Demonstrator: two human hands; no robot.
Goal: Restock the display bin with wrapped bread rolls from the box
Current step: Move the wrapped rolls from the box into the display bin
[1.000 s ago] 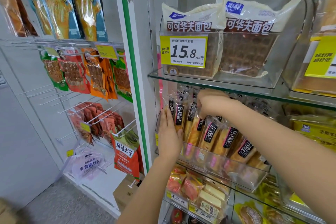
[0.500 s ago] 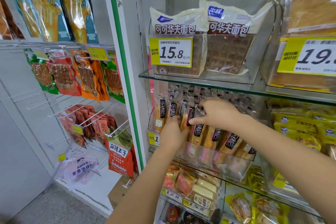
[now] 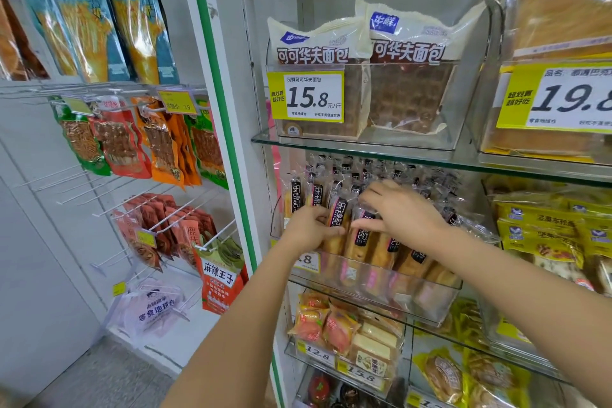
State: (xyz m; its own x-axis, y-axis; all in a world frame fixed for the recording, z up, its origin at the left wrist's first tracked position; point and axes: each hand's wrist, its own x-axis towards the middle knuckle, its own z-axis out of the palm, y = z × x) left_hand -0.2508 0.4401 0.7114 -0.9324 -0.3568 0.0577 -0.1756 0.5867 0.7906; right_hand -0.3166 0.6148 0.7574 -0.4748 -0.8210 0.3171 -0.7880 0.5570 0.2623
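Two hands meet at the clear display bin (image 3: 437, 308) on the middle glass shelf (image 3: 364, 283). The left hand (image 3: 309, 230) has its fingers curled round one upright roll (image 3: 338, 214) with a black label and grips it at mid-height; that roll stands at 3 o'clock of the hand. The right hand (image 3: 405, 214) is half open, with its fingers spread above and its thumb below, and pinches the crinkled top of the neighbouring roll (image 3: 360, 237), which lies at 9 o'clock of it. The two held rolls touch side by side.

The other wrapped bread rolls (image 3: 419, 257) fill the bin, with a front row running from 10 o'clock of the left hand down to 5 o'clock of the right. Six black labels can be counted in that row, the two held ones included. The rows behind are too crowded to count.

At 12 o'clock of the hands, on the upper shelf, two waffle bread packs (image 3: 407, 76) stand in another clear bin behind one yellow price tag (image 3: 311, 98) reading 15.8.
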